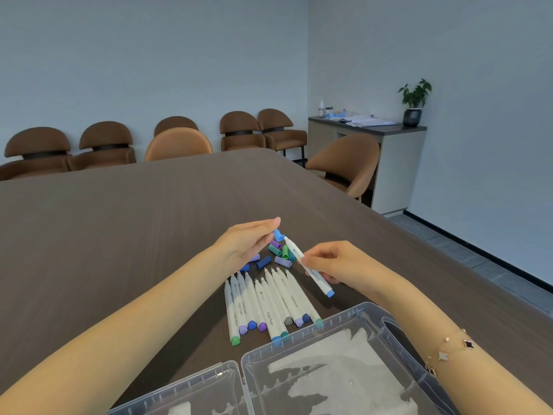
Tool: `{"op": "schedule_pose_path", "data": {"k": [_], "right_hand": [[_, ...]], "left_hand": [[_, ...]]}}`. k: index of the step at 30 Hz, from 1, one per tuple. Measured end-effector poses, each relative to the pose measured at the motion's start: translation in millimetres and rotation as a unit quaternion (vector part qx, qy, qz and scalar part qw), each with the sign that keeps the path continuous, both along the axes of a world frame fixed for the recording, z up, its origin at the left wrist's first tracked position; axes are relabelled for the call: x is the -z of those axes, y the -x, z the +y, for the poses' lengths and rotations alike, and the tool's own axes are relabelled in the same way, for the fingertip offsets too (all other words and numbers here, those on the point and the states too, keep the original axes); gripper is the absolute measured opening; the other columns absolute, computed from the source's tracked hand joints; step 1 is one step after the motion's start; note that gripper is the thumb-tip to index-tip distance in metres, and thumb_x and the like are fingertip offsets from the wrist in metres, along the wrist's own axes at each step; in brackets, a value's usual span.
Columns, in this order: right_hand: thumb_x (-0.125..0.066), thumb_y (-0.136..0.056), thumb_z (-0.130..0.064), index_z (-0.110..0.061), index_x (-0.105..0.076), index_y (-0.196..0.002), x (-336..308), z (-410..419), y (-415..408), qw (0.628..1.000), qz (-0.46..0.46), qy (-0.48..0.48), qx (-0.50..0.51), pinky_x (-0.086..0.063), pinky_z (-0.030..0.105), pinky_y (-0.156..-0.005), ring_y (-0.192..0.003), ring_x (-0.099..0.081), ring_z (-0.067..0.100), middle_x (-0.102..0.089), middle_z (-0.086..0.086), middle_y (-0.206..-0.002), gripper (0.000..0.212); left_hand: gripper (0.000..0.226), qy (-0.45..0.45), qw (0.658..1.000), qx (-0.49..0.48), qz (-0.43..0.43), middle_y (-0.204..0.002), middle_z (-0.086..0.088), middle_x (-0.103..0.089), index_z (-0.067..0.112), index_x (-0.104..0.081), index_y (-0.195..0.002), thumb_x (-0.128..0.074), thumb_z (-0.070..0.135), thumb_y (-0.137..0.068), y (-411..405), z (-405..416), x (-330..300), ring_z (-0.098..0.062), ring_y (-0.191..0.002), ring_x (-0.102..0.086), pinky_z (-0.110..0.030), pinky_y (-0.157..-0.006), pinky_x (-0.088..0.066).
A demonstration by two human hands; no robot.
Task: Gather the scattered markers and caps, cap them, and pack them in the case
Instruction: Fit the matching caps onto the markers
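Clear plastic case point(299, 342) lies open, holding only white lining. Left hand point(248, 241) pinches a blue cap point(278, 235); right hand point(338, 263) grips a white marker point(308, 266).

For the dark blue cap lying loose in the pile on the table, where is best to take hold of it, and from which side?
Probably pinch the dark blue cap across its middle, coming from above. It lies on its side on the table, so its long flanks show, and other caps lie close beside it, leaving little room for a sideways grip.
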State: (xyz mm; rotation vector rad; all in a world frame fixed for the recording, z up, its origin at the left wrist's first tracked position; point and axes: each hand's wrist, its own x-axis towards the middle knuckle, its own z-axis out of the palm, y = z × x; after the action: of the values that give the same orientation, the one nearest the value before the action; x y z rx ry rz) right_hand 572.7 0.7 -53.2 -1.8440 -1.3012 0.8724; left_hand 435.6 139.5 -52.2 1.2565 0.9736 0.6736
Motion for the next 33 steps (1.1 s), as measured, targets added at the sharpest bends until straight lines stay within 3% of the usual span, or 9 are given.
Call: {"op": "schedule_pose_path", "data": {"k": [5, 9, 12, 14, 20, 24, 29, 33], "right_hand": [[-0.057, -0.093, -0.03, -0.025, -0.065, -0.099, -1, 1, 1, 1.0, 0.001, 0.002, -0.001, -0.044, 0.016, -0.064, -0.081, -0.056, 0.012, -0.061, -0.009, -0.092, 0.012], [-0.057, -0.092, -0.031, -0.024, -0.066, -0.098, -1, 1, 2, 1.0, -0.013, 0.009, -0.001, -0.047, 0.018, -0.07, -0.082, -0.057, 0.012, -0.063, -0.007, -0.095, 0.013], [-0.058, -0.092, -0.031, -0.02, -0.069, -0.104, 0, 0, 1, 1.0, -0.024, 0.011, 0.005, -0.048, 0.019, -0.07, -0.084, -0.058, 0.014, -0.066, 0.0, -0.102, 0.02], [-0.058, -0.092, -0.031, -0.019, -0.07, -0.105, 0, 0, 1, 1.0, -0.022, 0.013, 0.012, -0.047, 0.021, -0.069, -0.085, -0.058, 0.016, -0.067, 0.002, -0.103, 0.021], [-0.058, -0.092, -0.029, -0.017, -0.072, -0.103, 1, 1, 2, 0.999, -0.038, -0.011, 0.029, -0.041, 0.016, -0.056, -0.07, -0.054, 0.013, -0.068, 0.005, -0.095, 0.021], [-0.056, -0.093, -0.022, -0.013, -0.073, -0.101, 7, 6, 6, 0.995, -0.063, -0.046, 0.064, -0.041, 0.015, -0.052, -0.061, -0.052, 0.011, -0.064, 0.001, -0.081, 0.02], [-0.056, -0.094, -0.019, -0.011, -0.072, -0.103, 13, 7, 6, 0.991, -0.086, -0.045, 0.092, -0.038, 0.012, -0.047, -0.056, -0.049, 0.011, -0.057, -0.005, -0.07, 0.02], [-0.058, -0.092, -0.023, -0.008, -0.068, -0.105, 15, 8, 5, 0.984, -0.158, 0.003, 0.081, -0.038, 0.013, -0.047, -0.053, -0.047, 0.009, -0.058, -0.002, -0.073, 0.022]], "left_hand": [[0.028, 0.02, 0.998, -0.045, -0.031, -0.111, -0.002, -0.065, 0.013, -0.069, -0.107, -0.073, 0.022, -0.081, 1, 0, -4, -0.009, -0.094, -0.063, -0.028, -0.097, -0.05], [0.032, 0.005, 1.0, -0.012, 0.008, -0.109, 0.0, -0.066, 0.013, -0.069, -0.109, -0.073, 0.028, -0.08, 0, -2, 0, -0.008, -0.093, -0.064, -0.034, -0.101, -0.047], [0.035, -0.021, 0.999, 0.008, 0.039, -0.114, -0.002, -0.066, 0.014, -0.069, -0.111, -0.071, 0.03, -0.081, -1, -6, 2, -0.01, -0.094, -0.065, -0.024, -0.079, -0.051], [0.033, -0.04, 0.998, 0.013, 0.053, -0.113, -0.003, -0.067, 0.013, -0.069, -0.11, -0.071, 0.03, -0.081, -1, -7, 2, -0.011, -0.094, -0.066, -0.021, -0.075, -0.052], [0.027, -0.16, 0.977, 0.041, 0.135, -0.101, -0.006, -0.071, 0.01, -0.072, -0.105, -0.071, 0.026, -0.083, -3, -13, 2, -0.014, -0.092, -0.069, -0.026, -0.084, -0.057], [0.028, -0.189, 0.973, 0.01, 0.13, -0.1, -0.006, -0.072, 0.01, -0.073, -0.105, -0.072, 0.026, -0.081, -14, -16, 3, -0.014, -0.091, -0.069, -0.035, -0.088, -0.056], [0.029, -0.172, 0.971, 0.023, 0.164, -0.102, -0.004, -0.071, 0.011, -0.072, -0.107, -0.071, 0.028, -0.083, -22, -16, 7, -0.014, -0.094, -0.068, -0.034, -0.091, -0.054], [0.025, -0.263, 0.94, 0.033, 0.214, -0.111, 0.002, -0.07, 0.02, -0.071, -0.109, -0.068, 0.028, -0.086, -15, 6, -3, -0.01, -0.101, -0.061, -0.03, -0.096, -0.047]]}}
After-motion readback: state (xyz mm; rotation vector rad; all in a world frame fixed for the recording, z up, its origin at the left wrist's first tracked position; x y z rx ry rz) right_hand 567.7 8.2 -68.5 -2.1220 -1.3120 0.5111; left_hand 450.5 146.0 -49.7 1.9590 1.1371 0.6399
